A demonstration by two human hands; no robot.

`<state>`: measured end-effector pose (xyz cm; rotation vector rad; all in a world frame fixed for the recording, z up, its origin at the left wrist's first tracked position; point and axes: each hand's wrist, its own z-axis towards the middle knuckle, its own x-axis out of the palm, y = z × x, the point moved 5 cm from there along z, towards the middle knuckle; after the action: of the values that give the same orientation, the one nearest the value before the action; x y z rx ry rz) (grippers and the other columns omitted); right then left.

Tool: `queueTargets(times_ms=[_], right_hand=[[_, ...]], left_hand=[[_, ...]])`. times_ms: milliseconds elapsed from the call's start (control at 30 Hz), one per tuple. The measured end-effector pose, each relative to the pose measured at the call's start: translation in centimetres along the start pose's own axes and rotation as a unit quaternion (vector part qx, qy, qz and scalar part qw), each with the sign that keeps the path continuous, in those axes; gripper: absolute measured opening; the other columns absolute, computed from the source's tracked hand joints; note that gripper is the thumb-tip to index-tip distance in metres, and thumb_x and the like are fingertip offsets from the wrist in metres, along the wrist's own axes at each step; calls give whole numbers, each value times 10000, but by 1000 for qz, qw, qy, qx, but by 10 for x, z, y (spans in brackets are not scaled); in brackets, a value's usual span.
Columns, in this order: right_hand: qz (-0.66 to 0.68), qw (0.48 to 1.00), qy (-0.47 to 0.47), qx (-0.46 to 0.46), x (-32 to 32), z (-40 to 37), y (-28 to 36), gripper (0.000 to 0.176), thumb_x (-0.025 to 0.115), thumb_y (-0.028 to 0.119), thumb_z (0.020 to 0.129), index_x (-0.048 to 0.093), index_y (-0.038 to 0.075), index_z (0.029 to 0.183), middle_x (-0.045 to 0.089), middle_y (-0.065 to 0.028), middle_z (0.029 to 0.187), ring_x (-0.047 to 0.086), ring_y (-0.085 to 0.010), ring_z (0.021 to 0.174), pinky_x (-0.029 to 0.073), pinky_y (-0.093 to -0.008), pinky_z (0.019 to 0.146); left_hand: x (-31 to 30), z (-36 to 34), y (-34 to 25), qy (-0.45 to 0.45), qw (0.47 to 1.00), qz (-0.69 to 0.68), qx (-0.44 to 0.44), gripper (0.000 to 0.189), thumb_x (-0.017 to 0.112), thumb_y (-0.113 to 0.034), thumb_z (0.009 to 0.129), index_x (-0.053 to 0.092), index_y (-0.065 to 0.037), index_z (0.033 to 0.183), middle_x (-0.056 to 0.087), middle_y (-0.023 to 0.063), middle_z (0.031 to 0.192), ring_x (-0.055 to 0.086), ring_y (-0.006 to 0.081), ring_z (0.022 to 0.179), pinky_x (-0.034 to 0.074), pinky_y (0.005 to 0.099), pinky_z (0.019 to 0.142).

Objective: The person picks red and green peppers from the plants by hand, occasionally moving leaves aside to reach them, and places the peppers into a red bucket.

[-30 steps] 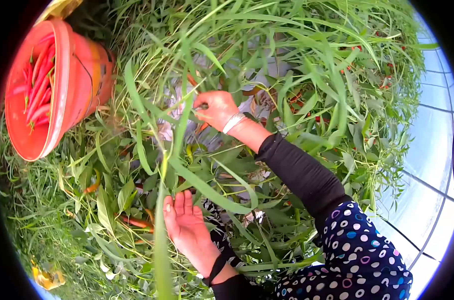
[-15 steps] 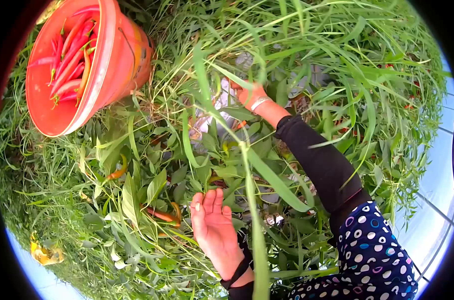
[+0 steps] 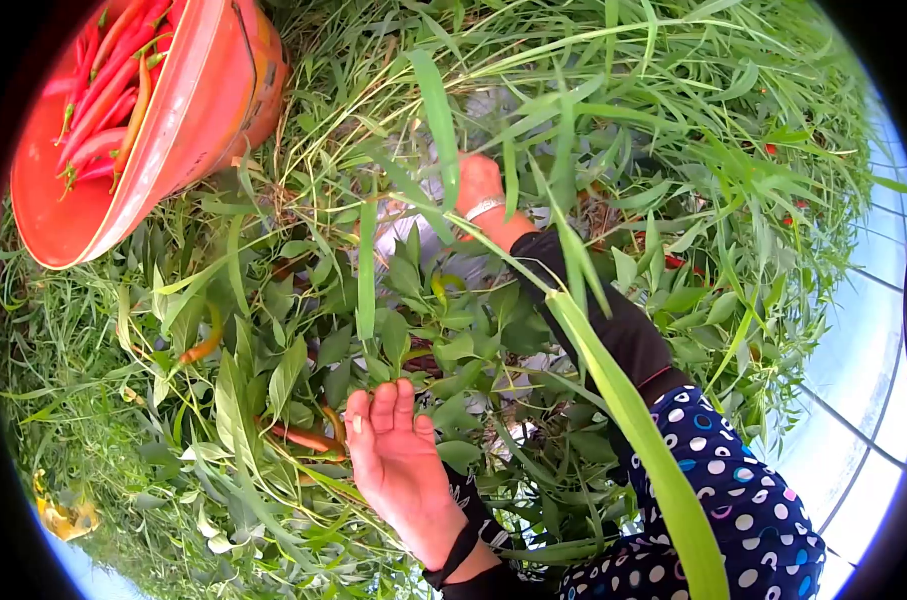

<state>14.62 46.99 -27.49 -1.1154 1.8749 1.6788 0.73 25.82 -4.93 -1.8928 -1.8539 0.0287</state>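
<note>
My left hand [image 3: 403, 475] is palm up, its fingers apart and slightly curled, with nothing in it. Just left of it, an orange-red chili [image 3: 308, 438] lies among leaves. Higher up, my right hand [image 3: 480, 188], with a bracelet at the wrist, reaches down into the plants; grass blades cross it and its fingers are hidden. A yellow-green chili [image 3: 438, 288] hangs below that hand, and an orange chili [image 3: 205, 338] shows farther left.
At the upper left, a tilted red bucket [image 3: 188, 110] holds several red chilies [image 3: 103, 105]. A long grass blade [image 3: 643, 440] crosses close before the camera. Pale sheeting [image 3: 418, 215] shows between plants. A yellow object [image 3: 68, 515] sits at the lower left.
The bucket and plants have shifted left in view. My right hand's fingers, partly seen before, have dropped out of sight. My left hand keeps its open, palm-up pose.
</note>
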Motion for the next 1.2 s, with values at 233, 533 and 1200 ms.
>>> queueTargets(times_ms=[233, 533, 1200], right_hand=[[218, 976, -23, -19, -46, -74, 52, 467, 546, 55, 730, 467, 84, 1189, 614, -177, 946, 624, -328, 824, 508, -347, 688], [227, 943, 244, 8, -160, -173, 148, 281, 536, 115, 760, 454, 47, 1021, 560, -162, 823, 591, -329, 724, 500, -405, 625], [-255, 952, 162, 37, -378, -222, -32, 266, 661, 156, 633, 592, 108, 885, 547, -25, 1027, 438, -314, 1045, 425, -446, 778]], left_hand=[[7, -8, 20, -5, 996, 91, 7, 302, 580, -252, 835, 528, -85, 1081, 617, 81, 969, 575, 209, 930, 477, 271, 640], [32, -24, 70, 123, 979, 157, -27, 502, 471, -382, 877, 397, -49, 1245, 488, 140, 1197, 471, 283, 1100, 373, 426, 945], [58, -82, 164, 311, 873, 360, -106, 269, 586, -111, 770, 527, -22, 1017, 564, 145, 1017, 565, 253, 900, 444, 359, 857]])
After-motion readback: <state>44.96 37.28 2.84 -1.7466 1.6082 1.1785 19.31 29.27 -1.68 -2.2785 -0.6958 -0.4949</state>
